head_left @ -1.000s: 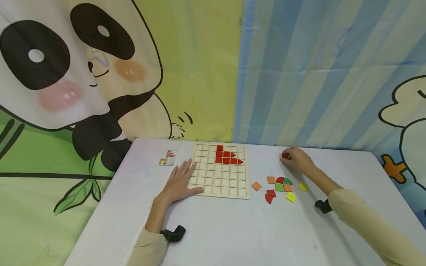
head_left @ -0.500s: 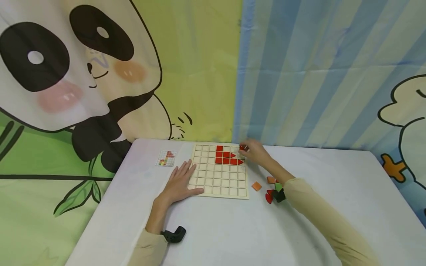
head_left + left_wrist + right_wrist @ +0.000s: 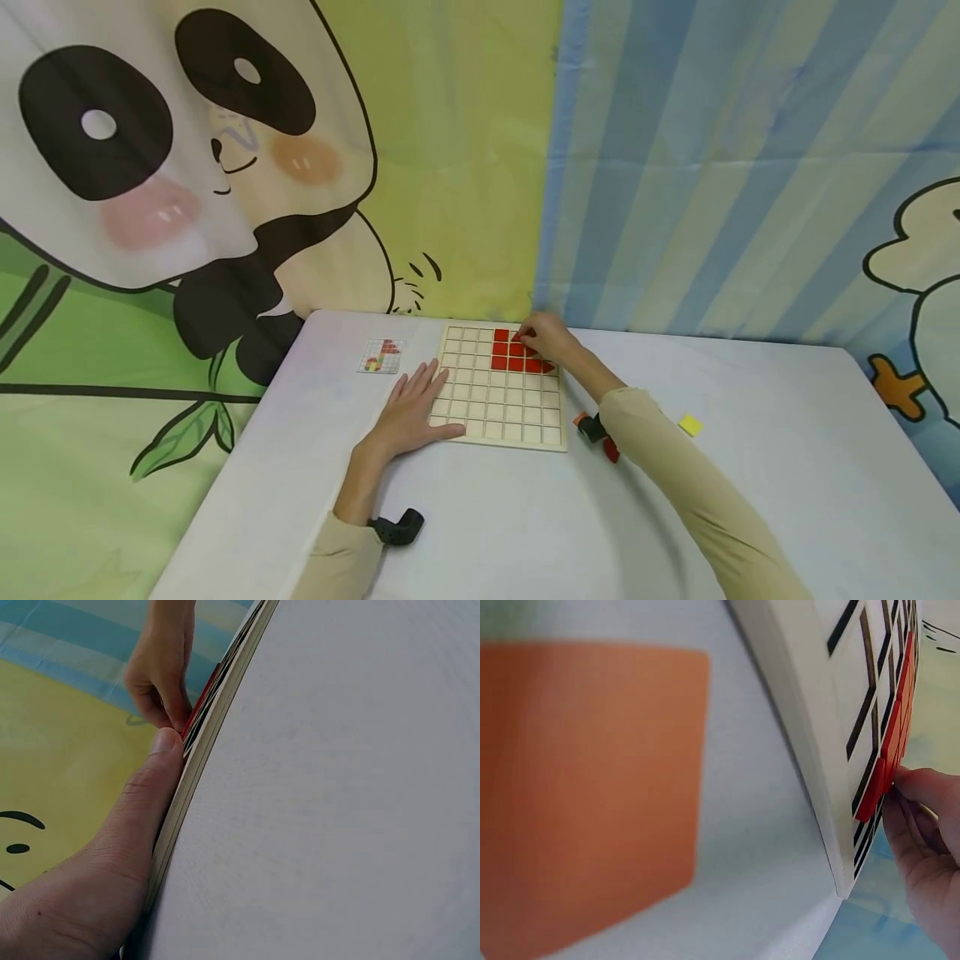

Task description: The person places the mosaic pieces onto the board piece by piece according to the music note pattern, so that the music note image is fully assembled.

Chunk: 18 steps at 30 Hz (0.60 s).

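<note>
A pale wooden grid board (image 3: 498, 410) lies on the white table, with several red tiles (image 3: 508, 364) set in its upper right squares. My right hand (image 3: 549, 337) reaches over the board's top right part and pinches a small red tile (image 3: 516, 337) beside the top red square; the fingers partly cover it. In the right wrist view the thumb and fingertips meet at the red row. My left hand (image 3: 405, 415) rests with spread fingers along the board's left edge. In the left wrist view its thumb (image 3: 142, 795) lies along the board's side.
Left of the board lies a small pattern card (image 3: 381, 356). Right of it are loose tiles, partly hidden by my right forearm: an orange one (image 3: 592, 795), a red one (image 3: 611, 451) and a yellow one (image 3: 691, 425). A printed curtain (image 3: 480, 167) hangs behind the table.
My right hand has moved left from the table's right side to the board's top right, carrying a red tile. My left hand stays at the board's left edge.
</note>
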Tool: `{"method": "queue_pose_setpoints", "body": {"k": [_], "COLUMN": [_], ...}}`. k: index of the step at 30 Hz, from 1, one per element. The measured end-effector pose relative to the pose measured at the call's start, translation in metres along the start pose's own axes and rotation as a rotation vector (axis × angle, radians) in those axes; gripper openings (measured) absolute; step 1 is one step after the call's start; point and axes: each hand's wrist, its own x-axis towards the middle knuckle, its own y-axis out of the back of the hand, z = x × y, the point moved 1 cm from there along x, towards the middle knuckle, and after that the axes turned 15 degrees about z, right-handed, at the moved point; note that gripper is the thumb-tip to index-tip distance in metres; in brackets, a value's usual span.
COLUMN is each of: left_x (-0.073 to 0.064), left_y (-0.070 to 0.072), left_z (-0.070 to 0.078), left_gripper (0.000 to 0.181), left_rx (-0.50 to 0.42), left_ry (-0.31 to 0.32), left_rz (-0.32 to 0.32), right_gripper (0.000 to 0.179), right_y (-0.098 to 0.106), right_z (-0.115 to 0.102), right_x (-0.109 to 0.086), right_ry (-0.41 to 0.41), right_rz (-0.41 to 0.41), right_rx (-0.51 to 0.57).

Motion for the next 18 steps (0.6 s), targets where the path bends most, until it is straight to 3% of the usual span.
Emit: {"method": "queue_pose_setpoints", "body": {"k": [4, 9, 18], "left_x": [-0.0009, -0.0020, -0.0003], "left_y": [0.0005, 0.0006, 0.0012], "left_z": [0.0000, -0.0002, 0.0000], "left_gripper": [0.111, 0.111, 0.111], "left_rx": [-0.009, -0.022, -0.022], "left_ry": [0.001, 0.005, -0.001], "left_rz": [0.001, 0.003, 0.002], "right_gripper": [0.018, 0.019, 0.020], "right_y": [-0.0018, -0.0046, -0.0056], "right_z": [0.0007, 0.0013, 0.0039], "right_x": [0.0014, 0.0049, 0.0082], "right_ry": [0.029, 0.122, 0.151], "right_rz": [-0.015, -0.013, -0.006], "right_rx": [-0.019, -0.068, -0.044]}}
